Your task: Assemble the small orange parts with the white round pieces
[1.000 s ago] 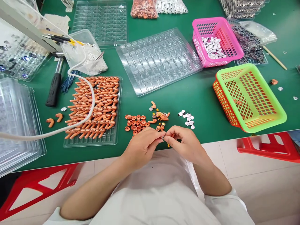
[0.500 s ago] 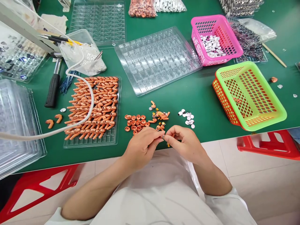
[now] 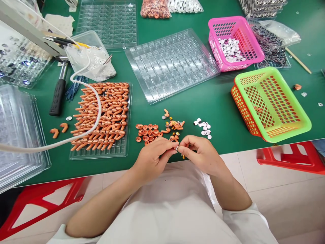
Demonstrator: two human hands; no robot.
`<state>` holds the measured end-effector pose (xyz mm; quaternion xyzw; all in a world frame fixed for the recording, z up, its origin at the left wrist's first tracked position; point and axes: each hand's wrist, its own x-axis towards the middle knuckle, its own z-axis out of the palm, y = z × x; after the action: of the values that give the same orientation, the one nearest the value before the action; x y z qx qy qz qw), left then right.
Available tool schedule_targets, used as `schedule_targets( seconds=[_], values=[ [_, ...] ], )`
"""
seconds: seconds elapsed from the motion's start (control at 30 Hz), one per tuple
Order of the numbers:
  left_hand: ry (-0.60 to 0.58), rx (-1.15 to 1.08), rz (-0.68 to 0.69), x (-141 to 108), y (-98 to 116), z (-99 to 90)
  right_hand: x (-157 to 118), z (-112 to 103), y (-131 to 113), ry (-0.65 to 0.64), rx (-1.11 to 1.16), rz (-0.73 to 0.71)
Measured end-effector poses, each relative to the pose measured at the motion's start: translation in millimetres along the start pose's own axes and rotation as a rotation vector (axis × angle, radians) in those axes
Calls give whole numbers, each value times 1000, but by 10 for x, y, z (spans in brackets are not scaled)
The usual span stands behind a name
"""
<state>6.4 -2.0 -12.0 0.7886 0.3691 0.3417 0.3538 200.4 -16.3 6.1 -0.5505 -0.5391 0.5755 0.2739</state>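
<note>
My left hand (image 3: 154, 158) and my right hand (image 3: 201, 154) meet at the table's front edge, both pinching one small earbud part (image 3: 177, 148) between thumb and fingertips. It has a grey round face; the fingers hide most of it. A bit of gold flex (image 3: 183, 156) shows below my right fingertips. Just beyond the hands lie loose orange earbud shells with gold flex strips (image 3: 176, 125). Orange round caps (image 3: 147, 132) cluster beside my left hand. Small white discs (image 3: 205, 127) are scattered past my right hand.
A clear tray of orange earbud shells (image 3: 101, 115) stands left, crossed by a white cable (image 3: 98, 101). Beyond it lies a hammer (image 3: 59, 88). An empty-pocketed clear tray (image 3: 172, 64) lies ahead. A pink basket (image 3: 215, 44) and a green basket (image 3: 289, 134) stand right.
The view has shifted very slightly. Both hands keep their pinch on the small part, whose grey round face shows a little more.
</note>
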Motion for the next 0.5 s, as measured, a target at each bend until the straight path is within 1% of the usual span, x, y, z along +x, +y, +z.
schedule_targets(
  seconds=[0.13, 0.27, 0.37, 0.5],
  values=[
    [20, 3, 20, -5, -4, 2, 12, 31, 15, 15, 15, 9],
    [36, -15, 8, -7, 17, -7, -30, 79, 28, 64, -4, -40],
    [40, -54, -23, -12, 43, -18, -93, 121, 46, 130, -92, -103],
    [50, -96, -53, -26, 74, -7, -149, 171, 73, 185, -212, -237]
  ],
)
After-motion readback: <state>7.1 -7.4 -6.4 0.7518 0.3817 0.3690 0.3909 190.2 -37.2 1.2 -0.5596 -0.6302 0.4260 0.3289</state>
